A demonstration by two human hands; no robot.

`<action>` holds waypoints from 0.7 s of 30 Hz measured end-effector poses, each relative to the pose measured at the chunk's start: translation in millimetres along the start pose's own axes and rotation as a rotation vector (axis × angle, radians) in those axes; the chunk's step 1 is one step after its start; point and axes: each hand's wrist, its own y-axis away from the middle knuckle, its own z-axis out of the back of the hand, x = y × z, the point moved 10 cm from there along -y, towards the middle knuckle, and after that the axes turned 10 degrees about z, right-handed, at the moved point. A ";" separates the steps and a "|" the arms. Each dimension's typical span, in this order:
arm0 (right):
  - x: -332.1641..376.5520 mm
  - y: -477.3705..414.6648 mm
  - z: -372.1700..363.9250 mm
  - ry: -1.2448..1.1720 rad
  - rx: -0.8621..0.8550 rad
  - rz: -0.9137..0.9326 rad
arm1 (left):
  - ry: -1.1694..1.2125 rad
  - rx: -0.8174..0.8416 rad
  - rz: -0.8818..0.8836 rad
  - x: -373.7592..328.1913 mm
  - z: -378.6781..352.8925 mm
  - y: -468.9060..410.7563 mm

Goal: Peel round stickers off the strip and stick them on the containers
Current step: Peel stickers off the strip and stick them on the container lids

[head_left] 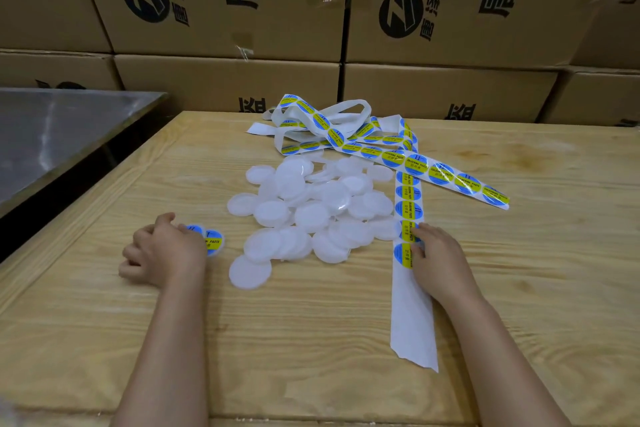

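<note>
Stickered containers [214, 242]: partly hidden under the left hand [162, 251].
Strip [410, 305]: right hand [438, 260] covers two stickers' edges.
Cartons [214, 10]: cropped at top edge.

Your left hand [162, 251] sits at the lower left of the frame on the pale wooden table [311, 340], its curled fingers holding two stickered white round lids [214, 243]. They lie just left of the loose pile of bare translucent white round plastic lids [311, 211] in the middle. Your right hand [438, 260], lower right of centre, rests its fingertips on the long white paper strip of round blue-and-yellow stickers [408, 208], which runs up to a tangle before the brown cardboard boxes [242, 28] across the top.
</note>
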 end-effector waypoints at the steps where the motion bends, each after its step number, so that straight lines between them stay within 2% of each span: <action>1: -0.9 0.2 3.3 -0.026 -0.028 -0.016 | 0.012 -0.041 -0.038 -4.8 4.5 2.2; 4: -7.6 2.9 12.7 -0.095 -0.113 -0.100 | 0.160 -0.186 -0.310 -40.8 24.3 30.8; 6: -10.7 3.9 16.2 -0.110 -0.153 -0.136 | 0.274 -0.217 -0.671 -82.1 31.4 79.7; 9: -11.5 4.5 19.6 -0.123 -0.197 -0.157 | 0.403 -0.056 -1.294 -122.3 23.5 188.7; 11: -10.6 3.7 20.3 -0.147 -0.211 -0.154 | 0.319 0.142 -1.516 -130.6 -0.2 246.9; 13: -10.2 2.3 20.6 -0.174 -0.212 -0.158 | 0.057 0.356 -1.587 -132.6 -41.0 284.8; 15: -12.3 0.7 22.8 -0.216 -0.233 -0.165 | -0.138 0.471 -1.561 -130.6 -75.0 299.1; 18: -15.0 1.0 28.5 -0.273 -0.318 -0.162 | -0.137 0.524 -1.522 -128.8 -94.1 302.6; 21: -9.4 -0.1 25.0 -0.306 -0.333 -0.121 | -0.163 0.475 -1.574 -123.3 -97.9 308.2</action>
